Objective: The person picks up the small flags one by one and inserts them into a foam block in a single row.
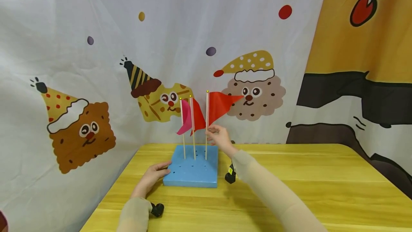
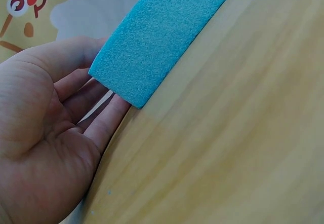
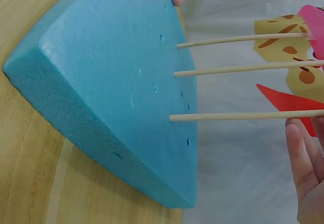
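Three triangular flags on thin wooden sticks stand upright in a blue foam block (image 1: 194,176). From left to right in the head view they are a pink flag (image 1: 186,119), a red flag (image 1: 198,115) and an orange-red flag (image 1: 219,106). My right hand (image 1: 220,138) pinches the stick of the rightmost one just under its cloth. In the right wrist view, that stick (image 3: 228,116) meets the block's top face. My left hand (image 1: 151,178) rests its fingers along the block's left side, and in the left wrist view the thumb lies at the upper edge.
Several small holes dot the block's top, including one hole (image 1: 174,172) near its left front corner. The block sits on a wooden table (image 1: 289,174) close to the far edge. Behind hangs a white curtain (image 1: 180,28) printed with cartoon biscuits.
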Motion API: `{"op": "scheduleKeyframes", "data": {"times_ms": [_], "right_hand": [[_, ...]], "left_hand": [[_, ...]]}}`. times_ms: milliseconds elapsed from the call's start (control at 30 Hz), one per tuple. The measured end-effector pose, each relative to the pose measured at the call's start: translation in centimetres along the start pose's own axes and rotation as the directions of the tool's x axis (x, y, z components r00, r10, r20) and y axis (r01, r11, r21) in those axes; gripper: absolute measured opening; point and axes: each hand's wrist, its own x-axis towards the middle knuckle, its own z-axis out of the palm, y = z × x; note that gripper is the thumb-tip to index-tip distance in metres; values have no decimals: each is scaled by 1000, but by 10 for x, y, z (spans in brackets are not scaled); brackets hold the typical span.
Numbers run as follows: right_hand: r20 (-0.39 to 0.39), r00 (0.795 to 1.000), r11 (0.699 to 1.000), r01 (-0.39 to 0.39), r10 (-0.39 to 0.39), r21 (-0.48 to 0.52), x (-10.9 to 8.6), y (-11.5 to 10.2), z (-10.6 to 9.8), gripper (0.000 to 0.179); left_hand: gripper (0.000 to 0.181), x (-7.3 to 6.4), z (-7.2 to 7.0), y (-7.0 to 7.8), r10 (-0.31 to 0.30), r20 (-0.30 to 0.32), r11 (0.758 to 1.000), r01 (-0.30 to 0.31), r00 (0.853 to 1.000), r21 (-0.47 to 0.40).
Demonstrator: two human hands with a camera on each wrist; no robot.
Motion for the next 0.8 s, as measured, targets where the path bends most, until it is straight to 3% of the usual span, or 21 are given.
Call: {"op": "scheduleKeyframes", "data": {"times_ms": [167, 400, 667, 800], "right_hand": [[50, 998, 1000, -24, 24, -6, -2, -1, 1, 21], [116, 993, 1000, -2, 4, -16, -17, -23, -1, 22], [72, 997, 1000, 0, 2, -26, -4, 7, 4, 18], [73, 997, 999, 13, -11, -35, 0, 11, 3, 22]], "left_hand": [[45, -1, -1, -1, -3, 0, 1000, 3, 1000, 0], [47, 1, -2, -1, 20, 29, 1000, -20, 999, 1], [47, 1, -3, -2, 21, 35, 1000, -21, 999, 4], [48, 3, -3, -3, 19, 35, 1000, -19, 999, 1]]}}
